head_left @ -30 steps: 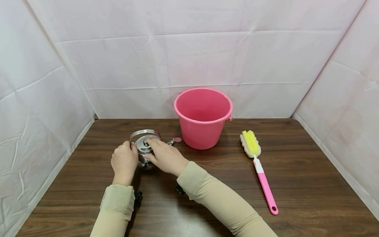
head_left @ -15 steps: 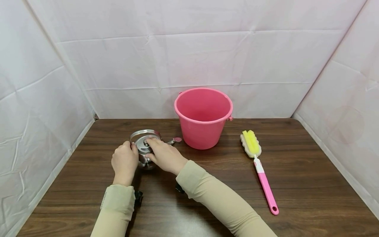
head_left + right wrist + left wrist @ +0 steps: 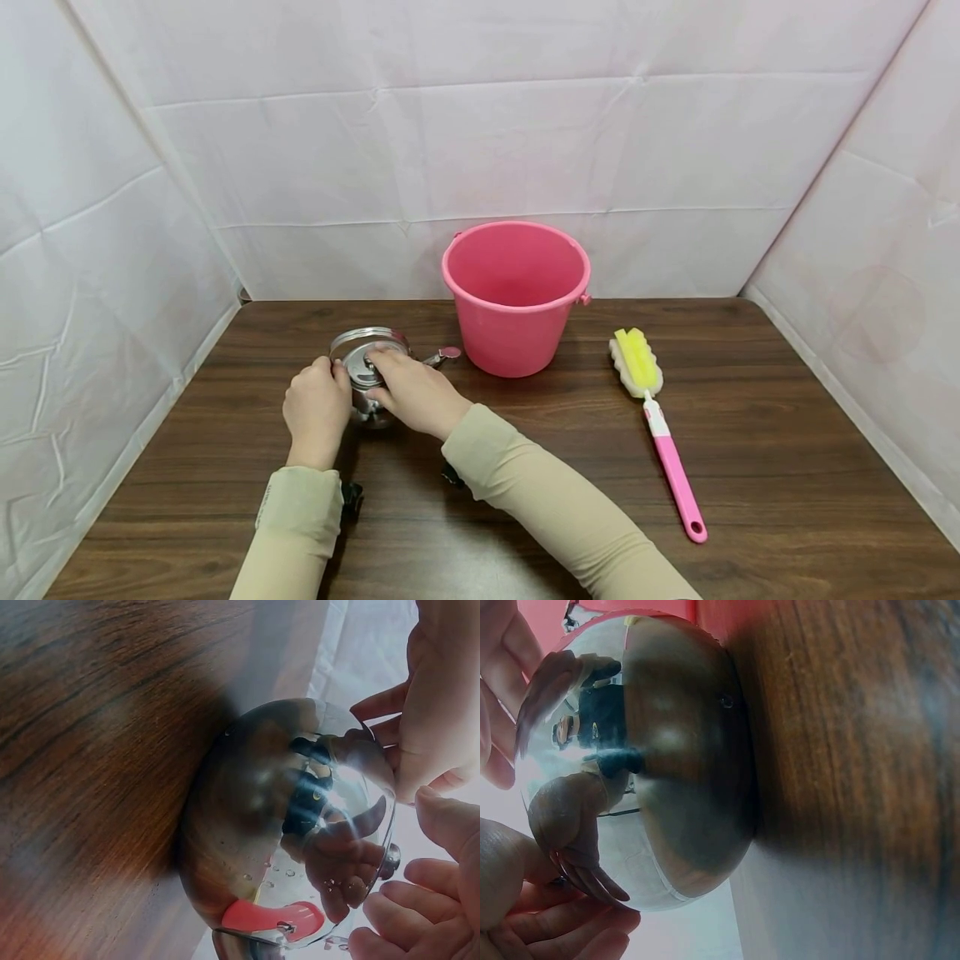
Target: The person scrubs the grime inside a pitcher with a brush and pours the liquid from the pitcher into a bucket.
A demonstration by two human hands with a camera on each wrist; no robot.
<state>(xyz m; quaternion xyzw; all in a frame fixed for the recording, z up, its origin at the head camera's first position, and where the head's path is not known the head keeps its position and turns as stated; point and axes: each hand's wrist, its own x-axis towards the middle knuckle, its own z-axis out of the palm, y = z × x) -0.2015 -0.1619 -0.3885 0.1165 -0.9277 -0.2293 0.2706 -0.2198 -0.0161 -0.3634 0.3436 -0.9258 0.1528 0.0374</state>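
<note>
A shiny steel kettle [image 3: 369, 408] stands on the table, its raised metal handle [image 3: 367, 333] above the lid [image 3: 358, 367] and its spout, tipped with a pink cap [image 3: 449, 352], pointing right. My left hand [image 3: 318, 410] grips the left side of the handle with curled fingers. Across the lid lies my right hand [image 3: 420, 393], fingers fairly straight at the small knob and thumb apart near the rim. In the right wrist view the knob [image 3: 389, 862] shows between thumb and fingers. Both hands mirror in the kettle wall [image 3: 682, 750] in the left wrist view.
A pink bucket [image 3: 513, 333] stands behind and right of the kettle, close to the spout. Farther right lies a sponge brush [image 3: 637, 362] with a pink handle [image 3: 678, 479]. White sheeting [image 3: 510, 150] encloses the brown table [image 3: 525, 433] at the back and sides.
</note>
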